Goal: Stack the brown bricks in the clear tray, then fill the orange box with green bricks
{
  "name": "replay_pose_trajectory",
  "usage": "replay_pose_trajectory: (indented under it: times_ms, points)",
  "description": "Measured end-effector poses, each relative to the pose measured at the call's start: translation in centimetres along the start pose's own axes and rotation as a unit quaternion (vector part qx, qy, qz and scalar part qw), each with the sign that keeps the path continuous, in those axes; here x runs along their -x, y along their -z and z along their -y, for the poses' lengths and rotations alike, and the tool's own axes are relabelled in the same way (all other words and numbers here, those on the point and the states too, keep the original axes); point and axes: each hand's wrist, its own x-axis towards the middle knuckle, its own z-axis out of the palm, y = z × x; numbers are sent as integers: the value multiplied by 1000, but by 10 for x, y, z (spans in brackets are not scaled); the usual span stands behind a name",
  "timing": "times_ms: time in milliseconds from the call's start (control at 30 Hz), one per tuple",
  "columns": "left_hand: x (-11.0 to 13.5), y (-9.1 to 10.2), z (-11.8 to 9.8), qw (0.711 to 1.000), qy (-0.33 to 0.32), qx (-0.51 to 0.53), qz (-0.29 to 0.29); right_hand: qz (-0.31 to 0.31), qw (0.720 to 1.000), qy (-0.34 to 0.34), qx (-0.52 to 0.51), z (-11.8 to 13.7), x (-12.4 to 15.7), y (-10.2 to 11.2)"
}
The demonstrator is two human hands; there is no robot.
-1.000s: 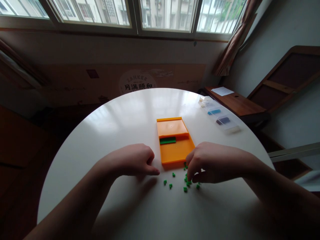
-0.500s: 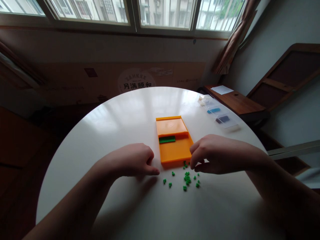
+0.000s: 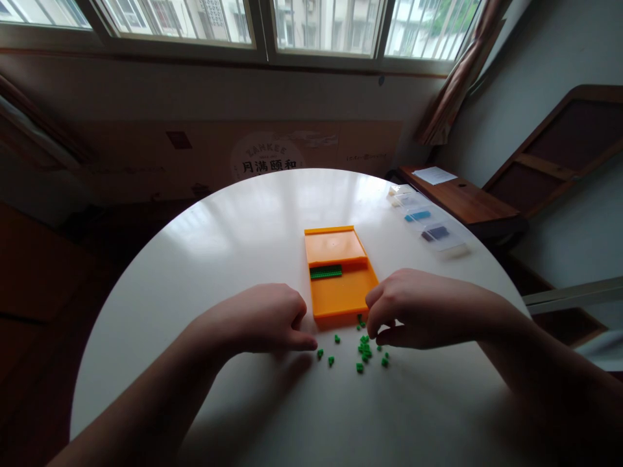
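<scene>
An orange tray lies in the middle of the round white table, with a short row of green bricks set across it. Several tiny loose green bricks are scattered on the table just in front of the tray. My left hand rests on the table left of the tray, fingers curled, thumb stretched toward the bricks. My right hand hovers at the tray's near right corner, fingertips pinched together over the loose bricks; whatever they hold is too small to see.
A clear compartment box with blue and dark pieces sits at the table's far right edge. Beyond it stands a wooden side table with a sheet of paper. Windows and a curtain are behind.
My right hand rose from the loose bricks toward the tray's corner, then settled slightly lower. My left hand slid a little to the right.
</scene>
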Motion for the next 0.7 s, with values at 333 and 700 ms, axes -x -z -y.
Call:
replay_pose_trajectory:
  times_ms: [333,700]
  points:
    - [1,-5,-5,999,8,-29,-23,-61,998,-33,0,-6,6,12]
    - [3,-4,-8,999,15,-43,-25,-19,999,39,3,3,-7,-7]
